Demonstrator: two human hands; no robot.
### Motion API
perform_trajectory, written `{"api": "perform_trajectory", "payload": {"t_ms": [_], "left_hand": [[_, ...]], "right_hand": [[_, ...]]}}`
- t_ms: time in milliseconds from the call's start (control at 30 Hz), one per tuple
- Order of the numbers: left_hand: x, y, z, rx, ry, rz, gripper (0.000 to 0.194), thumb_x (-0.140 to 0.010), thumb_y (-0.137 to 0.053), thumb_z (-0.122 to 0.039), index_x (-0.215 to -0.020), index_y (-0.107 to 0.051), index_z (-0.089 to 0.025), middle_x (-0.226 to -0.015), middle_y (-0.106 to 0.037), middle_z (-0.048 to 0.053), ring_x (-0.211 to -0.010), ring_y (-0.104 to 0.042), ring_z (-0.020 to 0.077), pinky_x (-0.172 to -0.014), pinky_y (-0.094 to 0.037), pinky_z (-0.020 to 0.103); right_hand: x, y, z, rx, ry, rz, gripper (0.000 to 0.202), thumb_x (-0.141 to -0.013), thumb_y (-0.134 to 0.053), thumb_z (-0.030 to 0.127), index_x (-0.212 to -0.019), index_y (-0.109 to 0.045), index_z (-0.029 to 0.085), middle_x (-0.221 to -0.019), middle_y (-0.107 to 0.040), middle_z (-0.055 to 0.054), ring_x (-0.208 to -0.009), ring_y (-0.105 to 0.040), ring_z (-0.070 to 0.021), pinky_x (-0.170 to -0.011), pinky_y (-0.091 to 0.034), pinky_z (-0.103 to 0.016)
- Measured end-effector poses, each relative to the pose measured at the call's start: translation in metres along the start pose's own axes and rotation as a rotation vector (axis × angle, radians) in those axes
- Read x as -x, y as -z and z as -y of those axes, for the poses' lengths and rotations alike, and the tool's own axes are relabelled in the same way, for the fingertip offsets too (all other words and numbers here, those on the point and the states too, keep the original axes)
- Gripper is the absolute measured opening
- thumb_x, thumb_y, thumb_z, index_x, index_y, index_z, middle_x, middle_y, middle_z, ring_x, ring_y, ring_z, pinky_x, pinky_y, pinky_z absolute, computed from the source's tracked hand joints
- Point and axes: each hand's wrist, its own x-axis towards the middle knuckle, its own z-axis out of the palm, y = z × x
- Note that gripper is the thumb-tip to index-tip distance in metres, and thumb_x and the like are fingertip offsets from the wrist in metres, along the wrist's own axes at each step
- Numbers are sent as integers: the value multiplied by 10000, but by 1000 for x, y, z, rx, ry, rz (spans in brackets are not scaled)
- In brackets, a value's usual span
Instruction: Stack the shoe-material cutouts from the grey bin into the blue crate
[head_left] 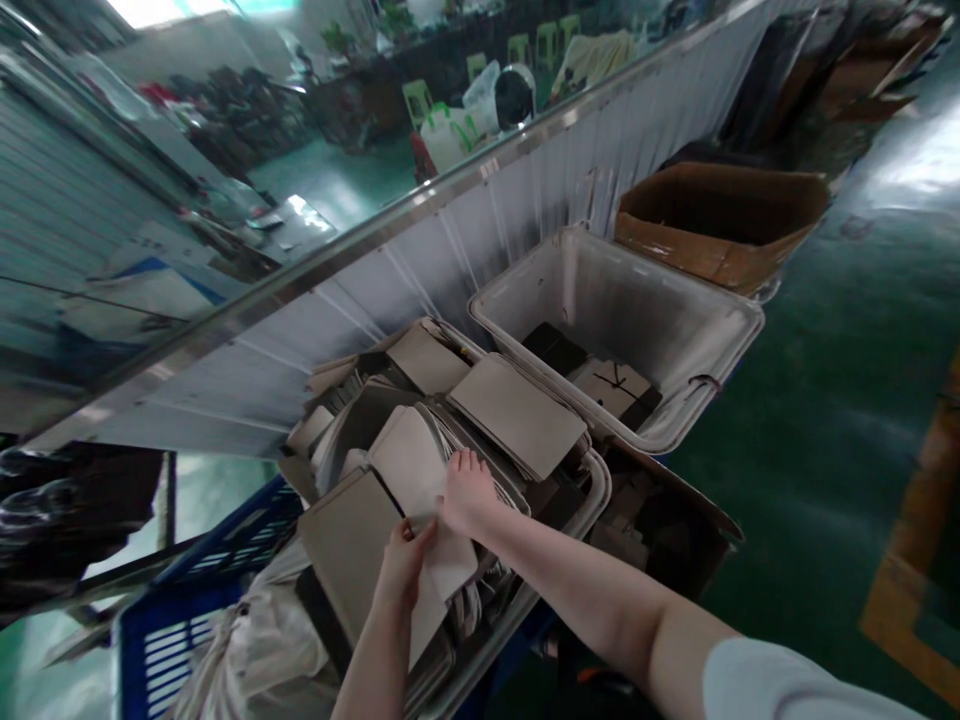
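Note:
Rectangular off-white sheets with rounded corners, like thin board, lie stacked in a full bin. Both my hands are at a slightly curved stack of pale sheets (409,455) in the middle. My left hand (405,560) grips its near left edge, thumb on top and fingers curled under. My right hand (471,495) wraps over the right edge, its thumb on the top face; the undersides of its fingers are hidden. Close to my left hand lies a flat beige stack (349,545). Another stack of sheets (517,415) rests beyond my right hand.
A pale plastic bin (652,275) with a few dark and beige pieces inside stands to the right, a cardboard box (720,215) behind it. A blue crate (165,610) with white cloth (262,640) sits at left. A ribbed partition (525,170) runs behind the bins.

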Motion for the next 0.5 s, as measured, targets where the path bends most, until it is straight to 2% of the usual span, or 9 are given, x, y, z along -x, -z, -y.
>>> {"api": "perform_trajectory", "payload": {"t_ms": [133,267,400,500], "left_hand": [[3,-1,-2,24,45,43,428,-655,-740,-288,-1025,-575,-149,-895,-687,83,-719,-666,165,-650,-523,271],[4,-2,-3,25,64,49,450,-660,-741,-323,-1040,-569,-155,-900,-686,78,-736,-665,169,-665,-518,275],[4,-3,-3,22,59,50,463,-664,-739,-351,-1046,-581,-143,-898,-691,92,-753,-667,183,-674,-511,283],[4,-3,-1,25,63,37,504,-670,-737,-348,-1097,-559,-147,-920,-688,93,-761,-664,177,-698,-510,291]], "right_hand": [[3,5,1,-6,35,-26,748,-786,-529,341,-1376,-272,-40,-1438,-312,-306,-1354,-295,-363,-1078,-278,-493],[-6,5,-9,-26,33,-70,648,-770,-538,365,-1294,-402,9,-1331,-463,-274,-1247,-432,-345,-993,-367,-458],[-18,2,-25,-35,35,-91,629,-757,-543,360,-1273,-419,22,-1371,-428,-259,-1281,-392,-335,-1026,-333,-445],[-20,2,-25,-36,71,-106,607,-741,-550,344,-1246,-433,26,-1316,-483,-240,-1246,-429,-322,-1021,-346,-420]]}}
